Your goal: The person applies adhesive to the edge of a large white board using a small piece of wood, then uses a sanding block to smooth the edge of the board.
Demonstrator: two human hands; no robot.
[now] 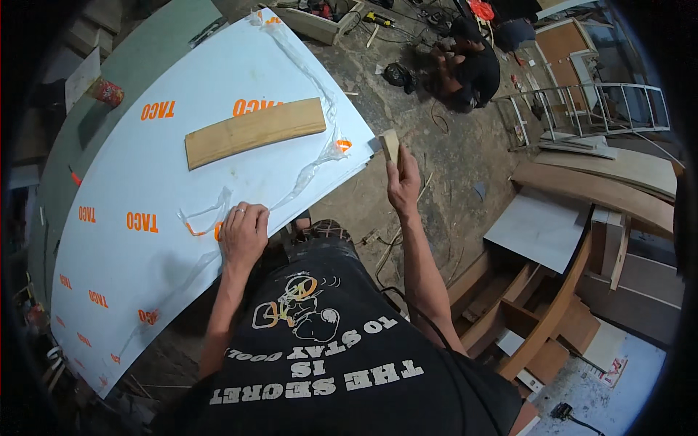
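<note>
A large white sheet (145, 182) with orange printing lies before me, with clear plastic film (309, 171) crumpled in strips along its near edge and right end. My left hand (245, 229) rests on this near edge beside a loose piece of film, its fingers laid over the surface. In my right hand (403, 182) is a small wooden block (390, 145), gripped upright just off the sheet's right corner. Whether the block touches the corner, I cannot tell. A flat wooden board (254, 132) lies on the sheet beyond my left hand.
A grey-green panel (69, 156) carrying a red can (107, 93) lies at the left. Another person (469, 69) crouches on the floor at the back. Wooden cabinet parts (538, 305) and a metal ladder-like frame (603, 109) stand right. A cable (422, 316) hangs over my right arm.
</note>
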